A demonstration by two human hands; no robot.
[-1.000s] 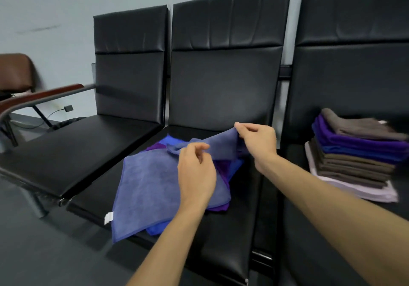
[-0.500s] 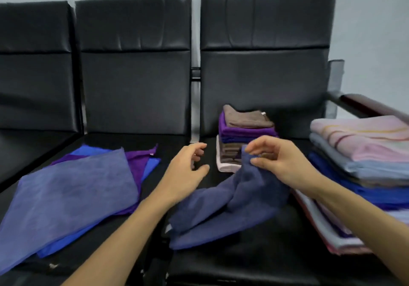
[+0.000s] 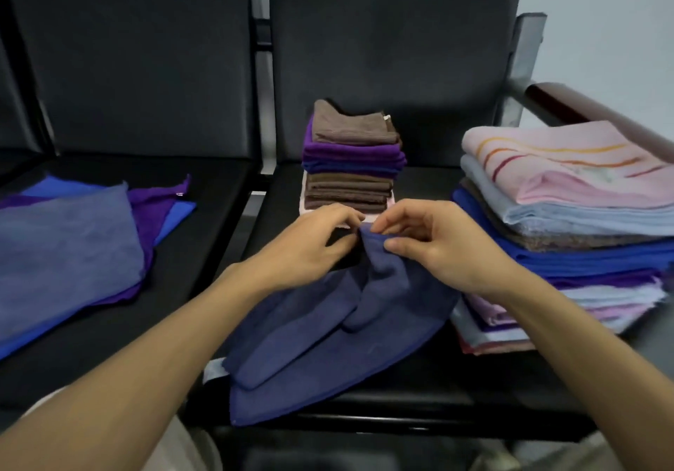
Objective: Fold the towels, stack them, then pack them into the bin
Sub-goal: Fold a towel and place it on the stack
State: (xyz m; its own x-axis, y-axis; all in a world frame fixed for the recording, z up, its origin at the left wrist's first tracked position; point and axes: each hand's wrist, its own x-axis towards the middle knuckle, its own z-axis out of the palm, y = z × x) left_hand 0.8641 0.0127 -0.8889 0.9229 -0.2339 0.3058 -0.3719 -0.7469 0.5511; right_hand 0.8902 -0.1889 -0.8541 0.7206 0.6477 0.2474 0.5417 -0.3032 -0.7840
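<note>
Two hands at one navy towel [image 3: 328, 343]: my right hand [image 3: 448, 251] pinches its top corner, left hand [image 3: 306, 248] touches there, can't tell if it's gripping. Also one small stack [image 3: 353, 164], one big stack [image 3: 569, 215], one loose pile [image 3: 69, 244].

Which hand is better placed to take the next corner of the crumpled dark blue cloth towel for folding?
Probably the left hand: it appears free, with its fingertips beside the raised edge of the dark blue cloth towel, while the right hand pinches that edge.
</note>
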